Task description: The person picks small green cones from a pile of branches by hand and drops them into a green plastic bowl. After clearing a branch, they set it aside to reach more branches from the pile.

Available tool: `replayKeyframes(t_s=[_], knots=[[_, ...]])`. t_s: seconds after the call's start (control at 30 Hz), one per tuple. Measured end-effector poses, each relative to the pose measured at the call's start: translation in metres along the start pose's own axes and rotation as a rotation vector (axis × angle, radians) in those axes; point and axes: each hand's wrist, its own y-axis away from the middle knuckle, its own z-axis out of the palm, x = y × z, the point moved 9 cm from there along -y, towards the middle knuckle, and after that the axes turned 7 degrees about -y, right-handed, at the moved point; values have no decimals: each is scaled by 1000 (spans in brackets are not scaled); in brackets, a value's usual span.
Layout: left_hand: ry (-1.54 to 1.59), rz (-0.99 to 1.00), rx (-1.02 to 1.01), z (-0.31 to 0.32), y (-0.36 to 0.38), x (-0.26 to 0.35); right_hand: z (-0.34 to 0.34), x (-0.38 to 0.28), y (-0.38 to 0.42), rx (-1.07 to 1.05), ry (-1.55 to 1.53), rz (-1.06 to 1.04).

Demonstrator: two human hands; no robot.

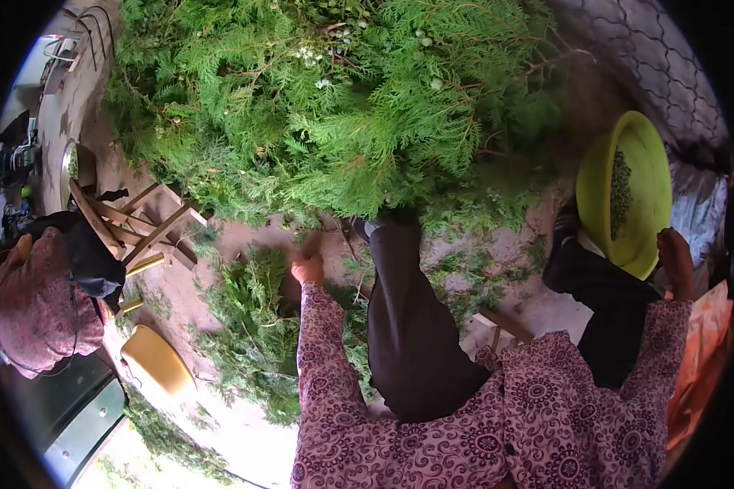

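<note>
A large pile of cut green conifer branches (367, 106) with small pale cones lies in front of me. My left hand (307, 267) is low over the floor beside a smaller heap of branches (257, 326). Its fingers look curled closed, and whatever they may hold is too blurred to make out. On the other side, my right hand (675, 254) is closed near the rim of a lime-green basin (656, 167). That basin stands tilted and holds many small green cones (621, 191). Whether the right hand grips its rim or something small cannot be seen.
At left sits another person (45, 293) in a patterned top, near a wooden folding stool (143, 224). A yellow basin (159, 359) and a metal bowl (80, 167) stand on that side. Orange sheeting (701, 350) lies at right. My legs (412, 326) reach toward the pile.
</note>
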Motion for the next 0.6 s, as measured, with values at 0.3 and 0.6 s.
replayKeyframes(t_s=[0.3, 0.6], knots=[[140, 119, 69, 20, 19, 78, -12, 6, -2, 27, -36, 39], [324, 121, -45, 13, 38, 91, 8, -3, -3, 17, 61, -1]])
